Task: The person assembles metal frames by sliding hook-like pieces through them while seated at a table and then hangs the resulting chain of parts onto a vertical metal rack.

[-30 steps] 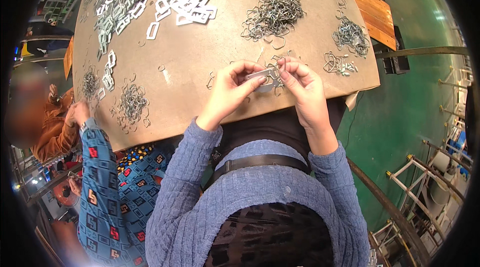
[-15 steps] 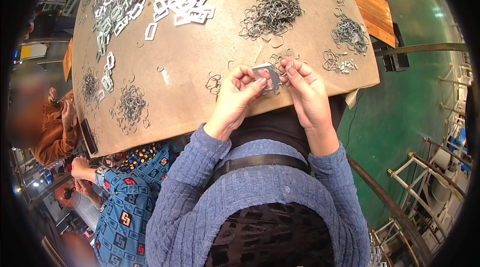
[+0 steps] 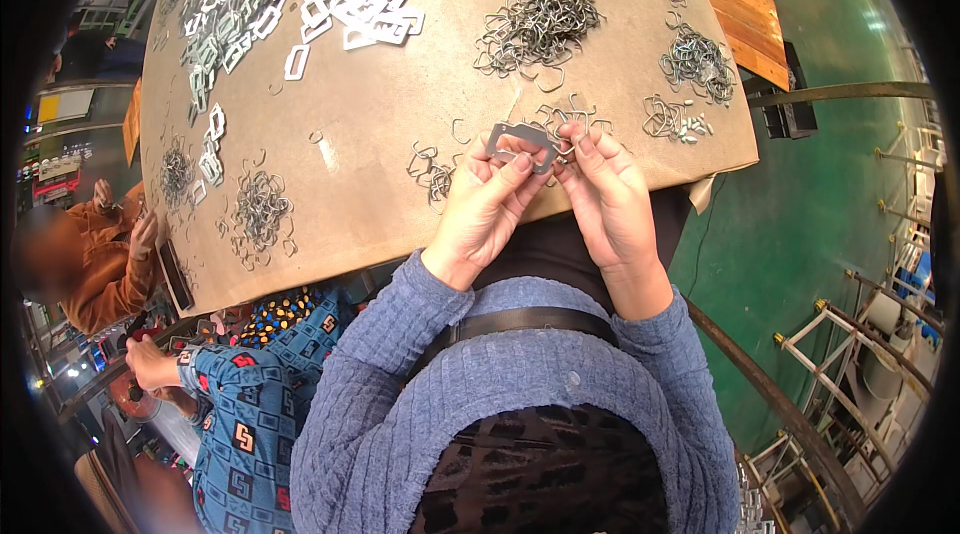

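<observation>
Between its thumb and fingers, my left hand (image 3: pixel 482 209) grips a flat grey metal plate (image 3: pixel 527 133) with a cut-out in its middle. My right hand (image 3: pixel 615 204) is closed at the plate's right end, pinching a thin bent wire hook (image 3: pixel 562 146). The hook's end is beside the plate; whether it passes through a hole I cannot tell. Both hands are over the table's near edge. Loose wire hooks (image 3: pixel 434 176) lie left of my left hand, and several more lie just beyond my fingers.
On the brown-covered table (image 3: pixel 370 174) are a large heap of metal plates (image 3: pixel 375 9), a dense wire-hook pile (image 3: pixel 540 24) and a smaller pile (image 3: pixel 697 64). Small pale pieces (image 3: pixel 692 126) lie at the right. Co-workers sit at the left, one in a patterned blue sleeve (image 3: pixel 245 394).
The plate has turned from steep to flatter, showing more of its face, and shifted slightly left. My right fingers stay close at its end. A co-worker's hand at the lower left has moved.
</observation>
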### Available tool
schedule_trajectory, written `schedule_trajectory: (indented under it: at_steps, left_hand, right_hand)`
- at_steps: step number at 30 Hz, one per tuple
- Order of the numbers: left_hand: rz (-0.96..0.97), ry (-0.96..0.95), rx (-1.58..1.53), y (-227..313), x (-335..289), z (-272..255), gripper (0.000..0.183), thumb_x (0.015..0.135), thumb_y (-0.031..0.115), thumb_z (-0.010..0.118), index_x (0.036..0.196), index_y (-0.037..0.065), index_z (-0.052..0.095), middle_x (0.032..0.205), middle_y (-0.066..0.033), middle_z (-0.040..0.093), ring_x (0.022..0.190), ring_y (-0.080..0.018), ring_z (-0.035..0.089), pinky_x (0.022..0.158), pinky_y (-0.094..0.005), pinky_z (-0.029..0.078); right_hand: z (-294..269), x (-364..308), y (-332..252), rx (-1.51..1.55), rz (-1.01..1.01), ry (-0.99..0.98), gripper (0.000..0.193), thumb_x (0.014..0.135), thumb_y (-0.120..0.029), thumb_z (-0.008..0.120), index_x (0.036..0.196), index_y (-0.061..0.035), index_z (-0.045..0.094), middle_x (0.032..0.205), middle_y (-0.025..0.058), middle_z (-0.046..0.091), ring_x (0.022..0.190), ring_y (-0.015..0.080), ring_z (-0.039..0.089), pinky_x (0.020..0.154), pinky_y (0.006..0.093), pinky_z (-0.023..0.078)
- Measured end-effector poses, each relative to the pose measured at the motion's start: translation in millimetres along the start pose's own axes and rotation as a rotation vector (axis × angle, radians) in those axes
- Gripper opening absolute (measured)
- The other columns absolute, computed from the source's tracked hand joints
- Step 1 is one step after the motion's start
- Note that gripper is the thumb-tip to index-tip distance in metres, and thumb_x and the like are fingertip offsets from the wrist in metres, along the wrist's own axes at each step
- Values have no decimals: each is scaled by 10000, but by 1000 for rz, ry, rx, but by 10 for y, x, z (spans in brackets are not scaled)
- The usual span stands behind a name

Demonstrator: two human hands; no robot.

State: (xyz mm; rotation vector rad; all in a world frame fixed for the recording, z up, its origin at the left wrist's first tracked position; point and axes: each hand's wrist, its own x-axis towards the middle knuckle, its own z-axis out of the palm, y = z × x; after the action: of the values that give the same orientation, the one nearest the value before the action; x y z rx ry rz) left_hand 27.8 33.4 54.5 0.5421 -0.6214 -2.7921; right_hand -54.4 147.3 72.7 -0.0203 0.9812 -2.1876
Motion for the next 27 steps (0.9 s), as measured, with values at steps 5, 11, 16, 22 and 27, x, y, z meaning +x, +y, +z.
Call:
schedule_trajectory:
  at_steps: [5,11,16,22,27]
  left_hand:
    - [113,-31,166,-41,-2,-26,233,851,-25,646,1022,71,519,1066,-97,627,1004,-157,618,890,-284,513]
    - [-111,-267,631,106,84,-98,208,808,27,703,958,54,562,1014,-80,650,953,-139,602,832,-287,506]
    - [508,12,1616,659,688,-119,100,789,70,680,871,26,643,921,-80,609,858,-180,595,759,-304,483]
    - [654,-5,2092,668,1060,-344,163,783,131,709,895,27,652,907,-115,596,849,-254,565,755,-373,479]
    - [422,78,1590,882,735,-301,104,825,100,673,884,19,645,794,-75,673,727,-113,615,668,-254,483]
  right_hand:
    - [37,-19,71,-85,-109,52,105,946,-109,561,1005,-23,557,997,50,604,931,113,557,856,260,428]
    - [-26,-89,131,-511,-632,2,64,912,53,531,949,18,492,1001,115,572,924,170,587,823,278,494]
    - [-241,-271,-10,-762,-719,-99,127,862,107,563,923,24,489,975,129,563,851,188,606,765,306,522]
    - [-417,-553,44,-927,-612,-98,144,809,98,618,877,9,526,905,129,614,831,218,630,764,318,519]
    - [-531,-670,135,-943,-565,-57,146,793,95,634,867,7,544,896,126,626,837,225,637,756,317,519]
